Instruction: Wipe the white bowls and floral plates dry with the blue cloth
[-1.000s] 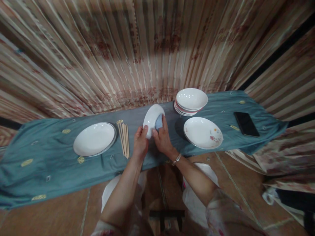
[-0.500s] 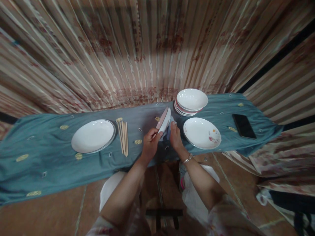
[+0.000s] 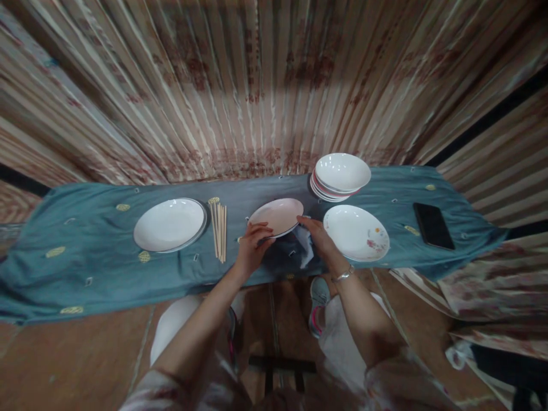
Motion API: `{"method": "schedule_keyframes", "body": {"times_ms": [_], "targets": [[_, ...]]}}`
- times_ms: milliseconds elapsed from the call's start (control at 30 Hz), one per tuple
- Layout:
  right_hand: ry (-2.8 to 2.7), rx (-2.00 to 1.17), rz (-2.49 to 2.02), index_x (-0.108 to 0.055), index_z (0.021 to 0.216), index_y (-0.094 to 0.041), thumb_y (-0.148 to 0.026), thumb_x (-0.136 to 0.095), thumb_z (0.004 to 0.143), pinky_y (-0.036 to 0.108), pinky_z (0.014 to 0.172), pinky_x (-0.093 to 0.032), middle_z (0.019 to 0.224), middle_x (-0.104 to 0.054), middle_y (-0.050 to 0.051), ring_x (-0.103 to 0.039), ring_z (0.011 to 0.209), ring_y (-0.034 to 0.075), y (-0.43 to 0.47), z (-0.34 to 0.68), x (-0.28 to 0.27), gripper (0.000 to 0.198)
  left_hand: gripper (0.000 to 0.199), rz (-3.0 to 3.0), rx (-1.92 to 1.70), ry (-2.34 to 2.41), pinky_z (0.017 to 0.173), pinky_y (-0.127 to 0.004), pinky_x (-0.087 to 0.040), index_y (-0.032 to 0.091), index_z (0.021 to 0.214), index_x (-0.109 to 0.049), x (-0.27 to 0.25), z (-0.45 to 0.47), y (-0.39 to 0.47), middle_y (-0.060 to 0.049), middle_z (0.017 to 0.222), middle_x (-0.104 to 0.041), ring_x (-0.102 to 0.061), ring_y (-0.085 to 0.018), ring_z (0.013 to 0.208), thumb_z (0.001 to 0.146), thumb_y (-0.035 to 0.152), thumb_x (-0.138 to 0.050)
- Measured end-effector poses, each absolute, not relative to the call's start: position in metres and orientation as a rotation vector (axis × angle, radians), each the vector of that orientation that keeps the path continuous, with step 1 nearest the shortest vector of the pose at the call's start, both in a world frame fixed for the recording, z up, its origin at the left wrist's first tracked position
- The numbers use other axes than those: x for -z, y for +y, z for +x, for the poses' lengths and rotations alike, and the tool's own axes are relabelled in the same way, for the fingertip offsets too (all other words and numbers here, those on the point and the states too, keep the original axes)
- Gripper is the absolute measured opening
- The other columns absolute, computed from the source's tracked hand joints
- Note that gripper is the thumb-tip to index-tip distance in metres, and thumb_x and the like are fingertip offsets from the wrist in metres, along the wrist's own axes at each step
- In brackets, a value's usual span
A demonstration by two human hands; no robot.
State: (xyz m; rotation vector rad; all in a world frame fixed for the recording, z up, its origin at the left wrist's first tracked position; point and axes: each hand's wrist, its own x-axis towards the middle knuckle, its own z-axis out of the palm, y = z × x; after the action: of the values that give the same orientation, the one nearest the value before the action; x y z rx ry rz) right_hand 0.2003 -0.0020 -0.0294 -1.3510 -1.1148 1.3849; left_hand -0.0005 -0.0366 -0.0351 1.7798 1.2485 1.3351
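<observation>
Between my hands is a white plate with a dark rim, tilted only slightly, above the middle of the cloth-covered table. My left hand grips its near left edge, thumb below and fingers on top. At the right edge, my right hand holds the rim along with a pale cloth that hangs down under the plate. Just right of that hand lies a flower-printed plate. Several chopsticks lie side by side to the left of my left hand.
Stacked white plates stand at the left. Behind the flower-printed plate rises a stack of bowls. A black phone lies at the right on the teal tablecloth. A pleated curtain hangs behind the table.
The held plate has turned from nearly upright to almost flat, its inner face now showing upward. My right hand has moved from behind it to its right rim. The view has shifted slightly.
</observation>
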Motion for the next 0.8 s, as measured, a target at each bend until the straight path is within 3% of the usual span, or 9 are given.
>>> {"method": "schedule_keyframes", "body": {"times_ms": [133, 200, 300, 400, 467, 600, 700, 800], "targets": [[-1.122, -1.509, -1.379, -0.056, 0.058, -0.020, -0.058, -0.067, 0.063, 0.024, 0.046, -0.038, 0.050, -0.052, -0.004, -0.047, 0.048, 0.010, -0.007, 0.191, 0.034, 0.040, 0.008, 1.875, -1.275, 1.389, 0.115, -0.053, -0.030, 0.022, 0.082, -0.072, 0.050, -0.021, -0.040, -0.010, 0.117, -0.069, -0.048, -0.030, 0.132, 0.075, 0.020, -0.074], [-1.201, -1.515, -1.392, -0.055, 0.057, -0.019, -0.059, -0.067, 0.063, 0.022, 0.043, -0.032, 0.047, -0.049, -0.005, -0.044, 0.046, 0.009, -0.008, 0.188, 0.037, 0.042, 0.034, 1.755, -1.287, 1.500, 0.118, -0.053, -0.025, 0.021, 0.103, -0.071, 0.055, -0.027, -0.043, -0.013, 0.136, -0.058, -0.037, -0.032, 0.141, 0.070, 0.018, -0.078], [-1.302, -1.479, -1.424, -0.055, 0.055, -0.018, -0.059, -0.069, 0.064, 0.022, 0.042, -0.028, 0.045, -0.045, -0.006, -0.040, 0.044, 0.008, -0.008, 0.186, 0.041, 0.045, 0.085, 1.402, -1.335, 1.611, 0.120, -0.051, -0.021, 0.020, 0.134, -0.052, 0.060, -0.027, -0.047, -0.016, 0.155, -0.035, -0.025, -0.035, 0.147, 0.057, 0.017, -0.087], [-1.350, -1.505, -1.434, -0.057, 0.057, -0.017, -0.062, -0.068, 0.065, 0.023, 0.042, -0.029, 0.047, -0.049, -0.004, -0.041, 0.044, 0.008, -0.008, 0.185, 0.040, 0.047, 0.107, 1.014, -1.366, 1.459, 0.114, -0.046, -0.034, 0.021, 0.144, -0.038, 0.060, -0.023, -0.049, -0.017, 0.155, -0.036, -0.041, -0.034, 0.138, 0.050, 0.017, -0.089], [-1.406, -1.501, -1.448, -0.057, 0.057, -0.017, -0.065, -0.067, 0.066, 0.023, 0.042, -0.031, 0.048, -0.051, -0.003, -0.042, 0.046, 0.009, -0.006, 0.187, 0.038, 0.050, 0.100, 0.820, -1.375, 1.281, 0.105, -0.041, -0.045, 0.022, 0.139, -0.043, 0.057, -0.021, -0.051, -0.014, 0.147, -0.047, -0.057, -0.028, 0.123, 0.050, 0.016, -0.089], [-1.740, -1.407, -1.504, -0.050, 0.047, -0.018, -0.066, -0.068, 0.066, 0.021, 0.044, -0.024, 0.044, -0.039, -0.006, -0.037, 0.046, 0.006, -0.001, 0.203, 0.029, 0.055, 0.057, 0.579, -1.242, 1.063, 0.096, -0.032, -0.051, 0.014, 0.105, -0.066, 0.046, -0.019, -0.055, -0.008, 0.106, -0.072, -0.068, -0.019, 0.094, 0.051, 0.013, -0.085], [-1.857, -1.443, -1.476, -0.049, 0.046, -0.017, -0.066, -0.071, 0.064, 0.021, 0.044, -0.023, 0.044, -0.038, -0.007, -0.035, 0.047, 0.006, 0.003, 0.217, 0.023, 0.056, 0.035, 0.487, -1.186, 1.020, 0.094, -0.034, -0.053, 0.013, 0.090, -0.069, 0.040, -0.020, -0.055, -0.005, 0.090, -0.074, -0.068, -0.016, 0.083, 0.058, 0.015, -0.082], [-1.773, -1.490, -1.376, -0.060, 0.057, -0.016, -0.068, -0.067, 0.069, 0.022, 0.046, -0.030, 0.047, -0.047, -0.004, -0.042, 0.049, 0.009, 0.007, 0.220, 0.019, 0.054, 0.029, 0.449, -1.216, 1.026, 0.091, -0.035, -0.055, 0.014, 0.088, -0.069, 0.038, -0.020, -0.053, -0.004, 0.088, -0.074, -0.068, -0.015, 0.079, 0.061, 0.017, -0.081]]}}
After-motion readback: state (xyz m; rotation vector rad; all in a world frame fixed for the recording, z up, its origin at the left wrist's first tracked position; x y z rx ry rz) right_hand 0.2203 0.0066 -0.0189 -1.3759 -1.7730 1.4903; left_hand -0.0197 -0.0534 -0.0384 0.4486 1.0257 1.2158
